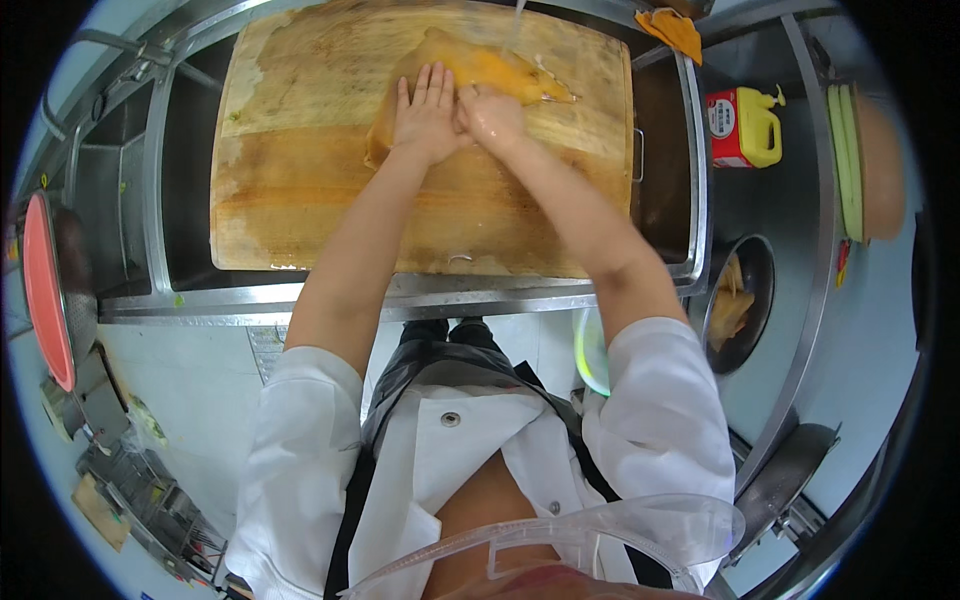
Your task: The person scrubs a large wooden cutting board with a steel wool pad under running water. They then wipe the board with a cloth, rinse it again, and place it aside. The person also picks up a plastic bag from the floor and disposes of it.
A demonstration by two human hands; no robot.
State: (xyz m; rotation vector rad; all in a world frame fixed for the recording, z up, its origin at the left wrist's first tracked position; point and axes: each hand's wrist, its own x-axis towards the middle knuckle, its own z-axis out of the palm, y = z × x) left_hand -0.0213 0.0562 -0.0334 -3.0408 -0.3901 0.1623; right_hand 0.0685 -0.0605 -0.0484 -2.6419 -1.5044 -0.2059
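A wet yellow-orange sheet (487, 66), soft and irregular in outline, lies flat on a large wooden cutting board (300, 217); whether it is cloth or skin I cannot tell. My left hand (427, 116) lies palm down on its left part, fingers stretched. Close against the left thumb, my right hand (489, 114) is curled at the sheet's lower edge, and what lies under its fingers is hidden. A thin stream of water (516, 26) falls onto the sheet near its top edge.
The board spans a steel sink (664, 165). An orange cloth (671, 31) hangs at its upper right corner. Further right are a yellow-and-red pump jug (750, 127) and a dark bowl (759, 315) with tan pieces. A red-rimmed basin (49, 292) stands far left.
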